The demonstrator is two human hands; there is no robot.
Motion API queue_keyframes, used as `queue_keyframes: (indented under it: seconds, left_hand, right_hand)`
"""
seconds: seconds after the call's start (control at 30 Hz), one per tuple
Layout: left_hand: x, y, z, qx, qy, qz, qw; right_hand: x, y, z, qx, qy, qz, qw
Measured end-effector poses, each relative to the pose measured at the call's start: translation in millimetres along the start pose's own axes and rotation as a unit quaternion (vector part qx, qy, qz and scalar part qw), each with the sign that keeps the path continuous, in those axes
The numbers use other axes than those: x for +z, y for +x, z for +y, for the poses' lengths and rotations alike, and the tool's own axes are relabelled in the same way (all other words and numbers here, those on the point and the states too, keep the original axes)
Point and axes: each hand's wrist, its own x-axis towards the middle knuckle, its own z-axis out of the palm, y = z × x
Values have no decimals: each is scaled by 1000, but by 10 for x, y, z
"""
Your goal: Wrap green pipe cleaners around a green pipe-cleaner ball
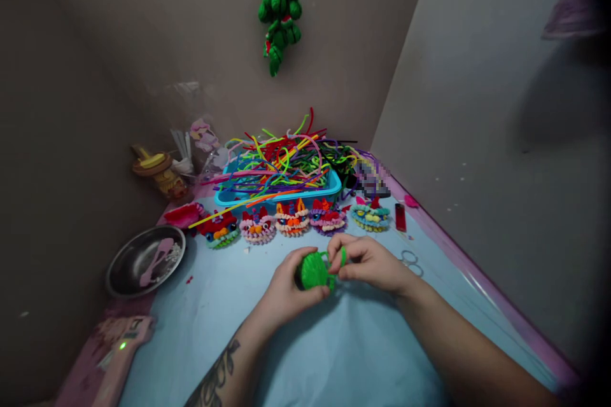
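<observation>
My left hand is closed around a round green pipe-cleaner piece above the blue-covered table. Thin green loops stick out from its right side. With thumb and fingertips, my right hand pinches a green pipe-cleaner loop at that edge. Just beyond my hands stands a row of several fuzzy lion-like heads, among them an orange and cream one, a pink one and a teal one. Scissors lie past my right wrist, partly hidden by it.
Behind the heads, a blue basket overflows with colourful pipe cleaners. At left are a metal bowl with a pink tool, a brown-lidded cup and a pink device with a green light. A green ornament hangs on the wall.
</observation>
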Motion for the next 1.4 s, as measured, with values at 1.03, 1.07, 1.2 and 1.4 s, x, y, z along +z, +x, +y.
queue_keyframes:
  seconds: [1.03, 1.07, 1.2, 1.4]
  left_hand:
    - [84, -19, -144, 154, 159, 183, 958]
    - [83, -20, -146, 152, 153, 179, 960]
    - [30, -8, -113, 105, 61, 182, 976]
    - [-99, 24, 25, 61, -6, 235, 970]
  right_hand:
    - [540, 104, 226, 119, 231, 197, 945]
    - [543, 105, 225, 109, 220, 200, 948]
    - [484, 95, 197, 45, 44, 184, 981]
    - [451, 62, 184, 22, -128, 121, 984]
